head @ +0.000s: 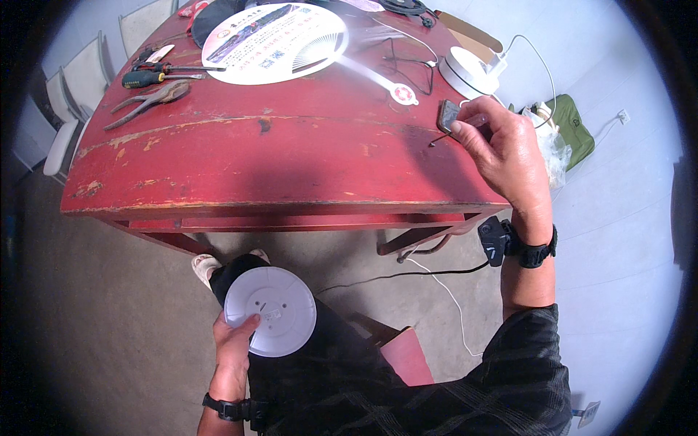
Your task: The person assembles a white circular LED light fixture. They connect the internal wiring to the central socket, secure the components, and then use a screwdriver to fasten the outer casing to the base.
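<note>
My left hand point(234, 338) grips a round white plastic base point(289, 327) at its left edge, with the thumb lying on the flat face. Small holes, a slot and a little label show near the middle of that face. The base is held over my lap, below the table's front edge. Above the table's right end, my right hand point(510, 147) pinches a small screwdriver point(444, 137) with a seemingly clear handle and a thin dark shaft pointing left. Just behind those fingers lies a dark rectangular device point(447, 113), partly covered by the hand.
The worn red table point(305, 158) carries pliers point(150, 101), screwdrivers point(144, 79), a printed hand fan point(272, 43) and loose cables point(409, 68). A round white device point(463, 68) with a plugged-in adapter sits at right. White chairs point(82, 82) stand left; a cable trails from my right wrist.
</note>
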The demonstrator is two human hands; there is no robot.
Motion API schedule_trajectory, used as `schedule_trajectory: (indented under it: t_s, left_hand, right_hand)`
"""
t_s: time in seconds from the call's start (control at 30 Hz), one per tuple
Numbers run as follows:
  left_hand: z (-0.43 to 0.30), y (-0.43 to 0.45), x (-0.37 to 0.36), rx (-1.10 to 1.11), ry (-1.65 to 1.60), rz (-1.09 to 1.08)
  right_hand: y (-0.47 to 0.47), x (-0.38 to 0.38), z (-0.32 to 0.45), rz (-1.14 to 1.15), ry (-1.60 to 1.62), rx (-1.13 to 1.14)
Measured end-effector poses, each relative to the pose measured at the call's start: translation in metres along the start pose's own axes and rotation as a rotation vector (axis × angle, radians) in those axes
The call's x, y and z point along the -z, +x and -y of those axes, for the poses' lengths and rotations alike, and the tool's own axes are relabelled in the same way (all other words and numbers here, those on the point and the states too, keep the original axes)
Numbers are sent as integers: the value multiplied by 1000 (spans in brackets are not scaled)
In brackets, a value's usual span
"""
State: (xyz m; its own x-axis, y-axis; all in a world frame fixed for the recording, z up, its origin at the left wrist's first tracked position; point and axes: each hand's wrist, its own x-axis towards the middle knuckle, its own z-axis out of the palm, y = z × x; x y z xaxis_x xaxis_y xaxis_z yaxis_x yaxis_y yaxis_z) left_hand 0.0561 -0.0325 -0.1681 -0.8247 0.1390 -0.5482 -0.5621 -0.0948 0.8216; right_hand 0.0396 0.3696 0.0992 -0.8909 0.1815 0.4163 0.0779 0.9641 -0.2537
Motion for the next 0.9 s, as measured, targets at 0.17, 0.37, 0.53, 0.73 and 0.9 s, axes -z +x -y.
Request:
schedule_trajectory:
  t_s: [0.17, 0.37, 0.53, 0.73, 0.9]
  left_hand:
    - [1, -1, 3, -19, 24, 36]
    - [2, -1, 4, -35, 20, 42]
    - [1, -3, 4, -20, 25, 17]
    - [-4, -5, -1, -40, 1, 52]
    - [0, -4, 3, -52, 29, 23]
  right_hand:
    - [-1, -5, -4, -7, -9, 8]
    - [-1, -5, -3, -8, -16, 11]
    - [-3, -2, 0, -29, 51, -26]
    - [-12, 4, 1, -65, 347, -65]
    - [-28, 3, 21, -20, 771, -110]
